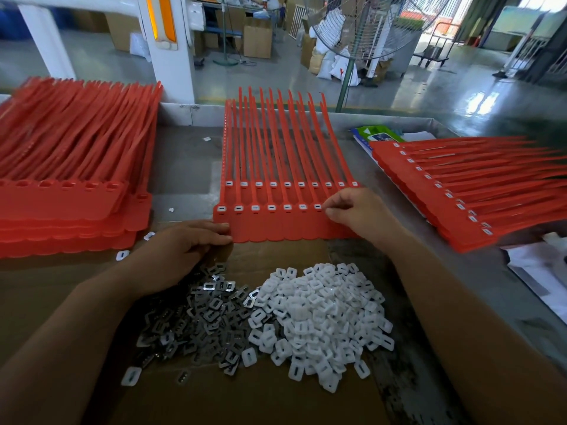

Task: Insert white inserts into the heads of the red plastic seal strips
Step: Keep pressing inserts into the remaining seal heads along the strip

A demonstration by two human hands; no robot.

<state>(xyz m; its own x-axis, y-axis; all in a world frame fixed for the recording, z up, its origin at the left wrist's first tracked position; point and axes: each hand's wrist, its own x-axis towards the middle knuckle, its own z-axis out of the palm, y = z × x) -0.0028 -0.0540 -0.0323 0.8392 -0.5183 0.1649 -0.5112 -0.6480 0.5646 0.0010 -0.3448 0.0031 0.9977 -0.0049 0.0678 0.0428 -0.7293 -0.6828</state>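
Our left hand (187, 245) rested, grip released, against the red seal strips (276, 225); our right hand (352, 210) pinched down on them, but what its grip grasped we couldn't tell.

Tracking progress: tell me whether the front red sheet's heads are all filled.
Partly filled: seven heads show white inserts; the right hand hides the rest.

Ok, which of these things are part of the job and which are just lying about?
Job: centre strip sheet, white inserts, left strip stack, right strip stack, left hand, right hand.
Lying about: green packet, papers, fan, grey metal clips (maybe).
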